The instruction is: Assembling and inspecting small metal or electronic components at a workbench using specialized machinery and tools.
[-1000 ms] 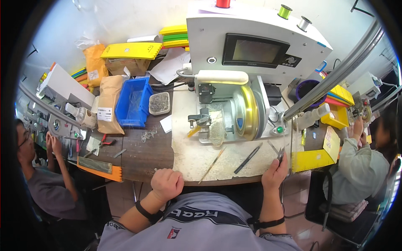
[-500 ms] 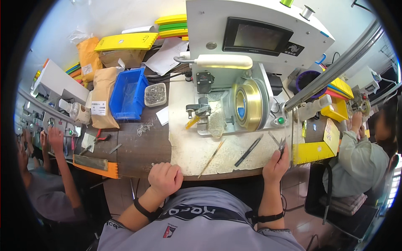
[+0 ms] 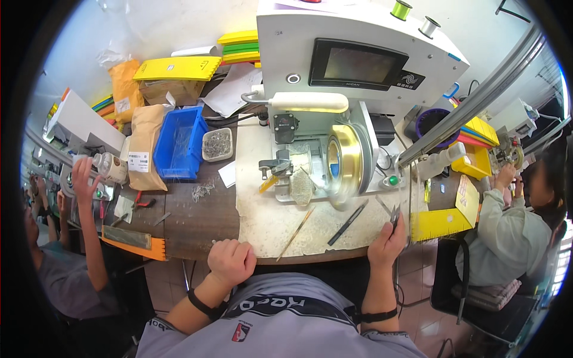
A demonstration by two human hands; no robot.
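Note:
My left hand (image 3: 231, 262) rests in a fist at the front edge of the worktable, its curled fingers hiding whatever may be inside. At the table's front right, my right hand (image 3: 385, 243) grips a small two-pronged pointed metal tool (image 3: 395, 216), tips up. Between the hands, a thin brown stick (image 3: 296, 234) and a dark pen-like tool (image 3: 348, 222) lie on a worn pale sheet (image 3: 262, 232). Beyond them stands a white machine (image 3: 292, 36) with a gold wheel (image 3: 350, 158), blurred along its lower edge. A small clamp (image 3: 276, 166) sits left of the wheel.
To the left are a blue bin (image 3: 197, 143), a clear tub of small metal pieces (image 3: 217, 145), a paper bag (image 3: 146, 128) and an orange-edged block (image 3: 134, 241). A yellow board (image 3: 439, 224) and slanting metal post (image 3: 477, 95) stand right. Co-workers sit either side.
The whole view has shifted slightly. The gold wheel's lower edge now looks smeared, and the machine's round button shows a brighter ring. At left, a co-worker's hand is raised higher. My hands keep their poses.

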